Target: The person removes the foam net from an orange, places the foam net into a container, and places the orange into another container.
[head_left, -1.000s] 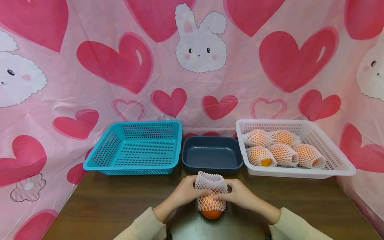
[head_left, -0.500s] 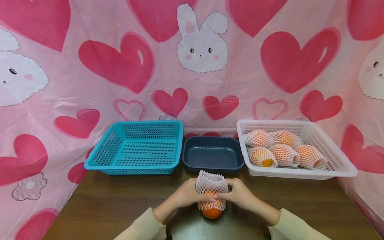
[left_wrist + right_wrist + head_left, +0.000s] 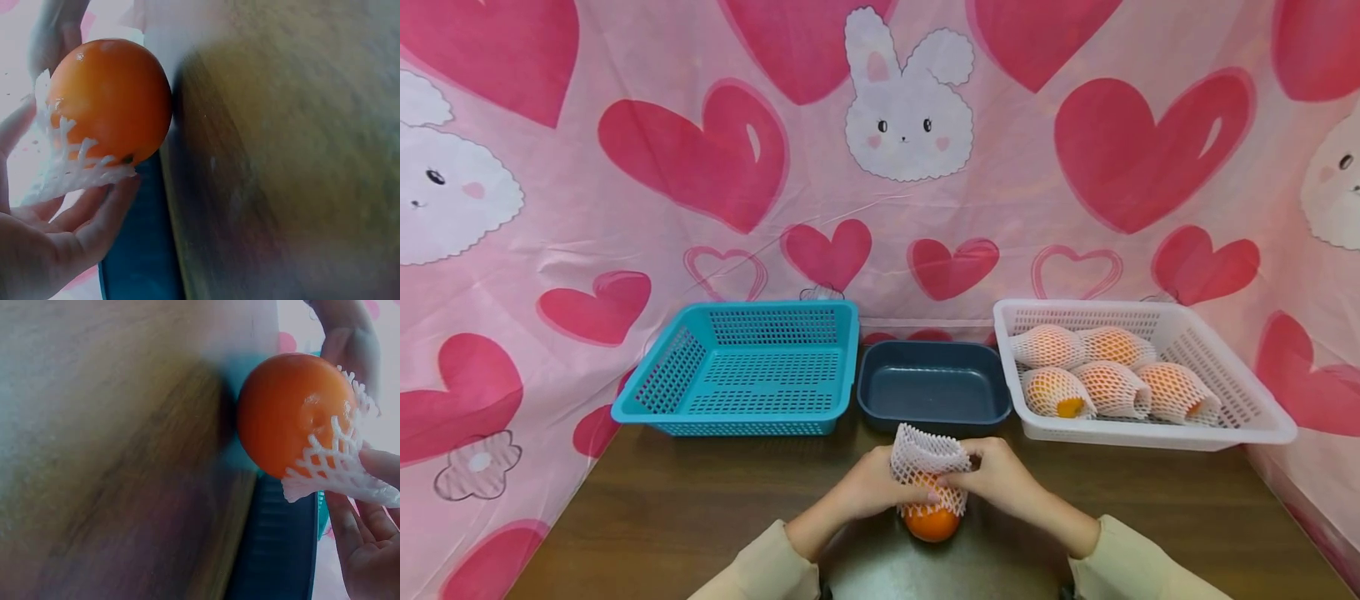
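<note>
In the head view, an orange (image 3: pixel 932 525) sits low in a white foam net sleeve (image 3: pixel 925 450), its lower end bare below the mesh. My left hand (image 3: pixel 874 485) holds the sleeve from the left, thumb across its front. From the right, my right hand (image 3: pixel 1000 477) grips the sleeve, thumb near the top of the fruit. The left wrist view shows the bare, shiny side of the orange (image 3: pixel 115 94) with the net's ragged edge around it. In the right wrist view, fingers lie behind the net (image 3: pixel 337 462). The far fingers are partly hidden in the head view.
A blue-green basket (image 3: pixel 737 427) stands at the back left and a dark blue tray (image 3: pixel 934 422) at the back centre. At the right, a white basket (image 3: pixel 1247 400) contains several net-wrapped fruits (image 3: pixel 1108 387). All stand on a brown wooden table (image 3: pixel 715 492) before a pink heart-patterned cloth.
The net's lower edge has shifted up, baring more of the orange. My left thumb has slid right and down across the front; my right thumb has moved up slightly.
</note>
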`<state>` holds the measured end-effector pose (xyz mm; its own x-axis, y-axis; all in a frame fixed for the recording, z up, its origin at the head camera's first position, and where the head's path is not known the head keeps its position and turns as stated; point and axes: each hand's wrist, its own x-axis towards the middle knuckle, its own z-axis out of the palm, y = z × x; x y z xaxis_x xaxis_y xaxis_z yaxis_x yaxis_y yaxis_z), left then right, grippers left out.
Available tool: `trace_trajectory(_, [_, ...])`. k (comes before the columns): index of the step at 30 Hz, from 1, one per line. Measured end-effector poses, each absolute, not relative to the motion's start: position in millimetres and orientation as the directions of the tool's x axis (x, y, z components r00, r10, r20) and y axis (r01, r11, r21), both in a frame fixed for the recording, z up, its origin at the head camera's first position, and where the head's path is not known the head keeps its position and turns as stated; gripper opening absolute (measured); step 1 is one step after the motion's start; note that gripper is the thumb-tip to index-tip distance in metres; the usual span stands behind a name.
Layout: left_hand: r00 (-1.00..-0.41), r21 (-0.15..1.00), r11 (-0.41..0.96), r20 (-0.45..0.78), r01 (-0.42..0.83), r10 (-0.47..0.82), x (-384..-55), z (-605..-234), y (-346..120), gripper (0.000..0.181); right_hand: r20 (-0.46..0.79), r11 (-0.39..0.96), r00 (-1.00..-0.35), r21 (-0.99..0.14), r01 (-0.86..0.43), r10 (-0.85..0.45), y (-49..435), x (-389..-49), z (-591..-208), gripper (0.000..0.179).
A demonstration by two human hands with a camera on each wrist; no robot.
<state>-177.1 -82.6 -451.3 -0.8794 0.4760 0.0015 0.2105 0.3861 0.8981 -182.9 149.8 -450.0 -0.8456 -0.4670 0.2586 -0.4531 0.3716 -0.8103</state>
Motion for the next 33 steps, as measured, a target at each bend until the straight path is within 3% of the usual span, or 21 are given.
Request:
trace_trajectory(10, [-0.822, 0.872, 0.392, 0.019, 0.291, 0.569, -175.3, -456.2, -79.4, 0.066, 0.264, 0.375, -0.848, -0.808, -0.454, -0.459, 148.4, -188.5, -447.9, 0.022])
trace_trajectory(18, [-0.828, 0.906, 0.358, -0.014, 0.227, 0.56, -171.7, -458.2, -78.3, 0.065, 0.237, 0.377, -0.852, -0.818, -0.434, -0.466, 144.6, -193.4, -444.5, 0.024])
trace_trajectory(33, [-0.79, 0.933, 0.281, 0.005, 0.224, 0.613, -174.7, -458.2, -79.5, 0.08, 0.176, 0.354, -0.871, -0.863, -0.361, -0.459, 144.2, -205.3, -432.6, 0.023])
